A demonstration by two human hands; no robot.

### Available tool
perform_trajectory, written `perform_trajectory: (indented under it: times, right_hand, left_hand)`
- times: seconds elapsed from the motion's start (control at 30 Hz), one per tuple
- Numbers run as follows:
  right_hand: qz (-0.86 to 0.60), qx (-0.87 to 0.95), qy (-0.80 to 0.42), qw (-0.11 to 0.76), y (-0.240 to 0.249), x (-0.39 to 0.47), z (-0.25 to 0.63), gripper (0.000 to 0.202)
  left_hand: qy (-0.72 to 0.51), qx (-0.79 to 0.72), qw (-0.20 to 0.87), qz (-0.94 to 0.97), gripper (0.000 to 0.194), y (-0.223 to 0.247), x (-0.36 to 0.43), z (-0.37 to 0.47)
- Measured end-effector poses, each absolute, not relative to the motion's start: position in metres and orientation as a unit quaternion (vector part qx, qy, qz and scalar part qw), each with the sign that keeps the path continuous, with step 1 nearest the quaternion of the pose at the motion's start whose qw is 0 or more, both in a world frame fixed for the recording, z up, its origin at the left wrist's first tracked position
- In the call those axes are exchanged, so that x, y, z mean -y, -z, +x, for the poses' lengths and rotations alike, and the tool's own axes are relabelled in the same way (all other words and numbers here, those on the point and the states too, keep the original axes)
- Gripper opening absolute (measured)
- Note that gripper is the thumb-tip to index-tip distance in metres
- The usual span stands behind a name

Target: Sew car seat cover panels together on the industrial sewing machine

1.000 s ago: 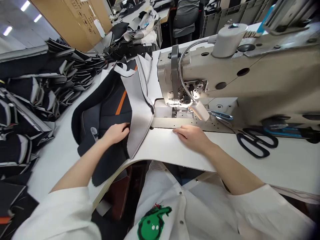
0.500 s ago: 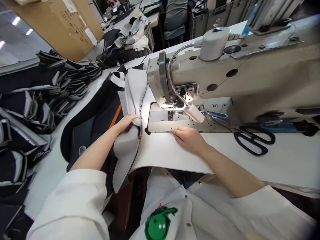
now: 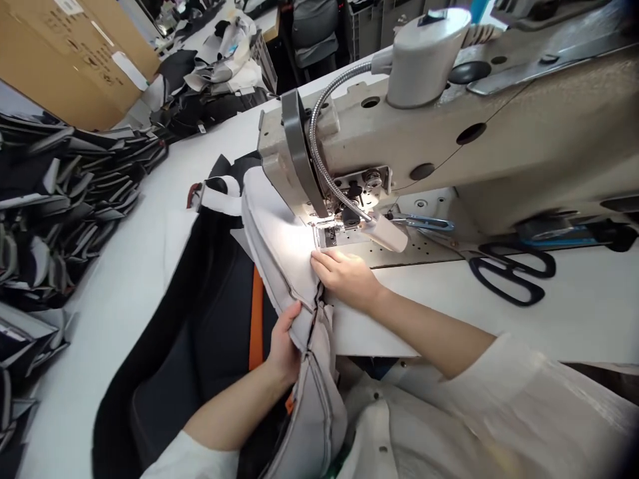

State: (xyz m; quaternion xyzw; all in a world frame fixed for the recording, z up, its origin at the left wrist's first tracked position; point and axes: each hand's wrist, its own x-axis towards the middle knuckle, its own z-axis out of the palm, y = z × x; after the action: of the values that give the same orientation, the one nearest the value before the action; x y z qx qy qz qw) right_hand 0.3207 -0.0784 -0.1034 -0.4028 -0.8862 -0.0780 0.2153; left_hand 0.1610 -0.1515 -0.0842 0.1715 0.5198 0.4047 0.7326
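Note:
A seat cover (image 3: 272, 223) with grey backing, black panels and an orange strip lies left of the sewing machine (image 3: 529, 140), its grey edge beside the needle area. My left hand (image 3: 285, 346) is closed on the cover at a seam, thumb on top and the other fingers hidden beneath. Close to the lit needle plate (image 3: 331, 236), my right hand (image 3: 347, 278) pinches the cover's edge, fingers together. Part of the cover hangs over the table's front edge toward my body.
Black-handled scissors (image 3: 514, 269) and blue-handled snips (image 3: 424, 223) lie right of the needle. A lamp (image 3: 387, 231) on a bent metal neck hangs in front. Stacked dark fabric pieces (image 3: 74, 179) line the left, with a cardboard box (image 3: 74, 60) behind.
The cover has moved right, up to the needle area. My left hand has shifted lower along it; my right hand has gone from the bare table to the cover's edge. The view has moved closer.

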Motion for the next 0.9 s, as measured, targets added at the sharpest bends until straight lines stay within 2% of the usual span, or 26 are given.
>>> perform_trajectory:
  times: [0.07,0.1,0.13,0.2,0.27,0.3,0.4,0.5,0.67,0.9]
  right_hand:
    - [-0.425,0.892,0.055,0.144,0.1,0.08,0.32,0.03]
    - [-0.428,0.895,0.047,0.119,0.098,0.08,0.318,0.029]
    - [-0.428,0.897,0.043,0.104,0.097,0.08,0.316,0.03]
    - [-0.426,0.899,0.043,0.092,0.095,0.08,0.313,0.033]
    - [-0.426,0.9,0.042,0.083,0.095,0.08,0.312,0.035]
    - [-0.426,0.9,0.04,0.079,0.096,0.08,0.313,0.035]
    - [-0.414,0.906,0.032,0.08,0.099,0.082,0.319,0.037]
    - [-0.381,0.917,0.031,0.111,0.104,0.084,0.327,0.038]
    - [-0.357,0.921,0.04,0.154,0.106,0.084,0.332,0.032]
    - [-0.404,0.907,0.026,0.121,0.1,0.072,0.335,0.028]
  left_hand:
    - [-0.381,-0.555,0.689,0.269,0.041,0.078,0.147,0.157]
    - [-0.377,-0.58,0.627,0.358,0.049,0.073,0.143,0.153]
    - [-0.381,-0.604,0.529,0.458,0.057,0.067,0.137,0.148]
    - [-0.373,-0.62,0.269,0.636,0.066,0.055,0.122,0.139]
    - [-0.291,-0.572,0.063,0.765,0.06,0.045,0.105,0.136]
    - [-0.22,-0.53,0.016,0.819,0.052,0.041,0.096,0.137]
    - [0.005,-0.425,-0.002,0.905,0.037,0.038,0.07,0.147]
    - [0.107,-0.447,-0.028,0.887,0.045,0.045,0.055,0.154]
    - [0.067,-0.45,-0.073,0.888,0.049,0.058,0.055,0.152]
    - [0.034,-0.438,-0.029,0.898,0.049,0.057,0.039,0.165]
